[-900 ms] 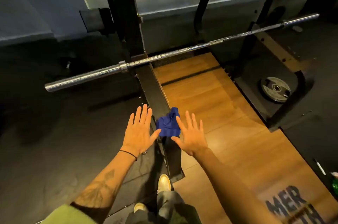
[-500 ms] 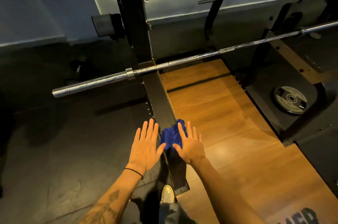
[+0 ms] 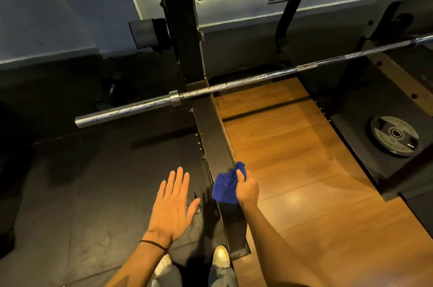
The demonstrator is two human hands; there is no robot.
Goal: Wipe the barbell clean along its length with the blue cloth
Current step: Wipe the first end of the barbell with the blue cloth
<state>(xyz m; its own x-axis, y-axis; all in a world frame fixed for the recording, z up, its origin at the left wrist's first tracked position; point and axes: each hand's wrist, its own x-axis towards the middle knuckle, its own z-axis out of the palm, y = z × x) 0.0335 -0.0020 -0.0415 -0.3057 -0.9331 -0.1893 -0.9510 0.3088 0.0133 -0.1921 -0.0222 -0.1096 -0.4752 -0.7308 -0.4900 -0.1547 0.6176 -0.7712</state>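
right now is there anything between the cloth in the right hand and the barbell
Nothing visible blocks it. The right hand grips the blue cloth above the rack's black base beam, and only open air lies between it and the barbell. The black rack upright stands behind the bar near its collar, not in the path.

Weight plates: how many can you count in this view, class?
1. The weight plate lies flat on the dark floor at the right, beyond the wooden platform. Others may sit outside the frame.
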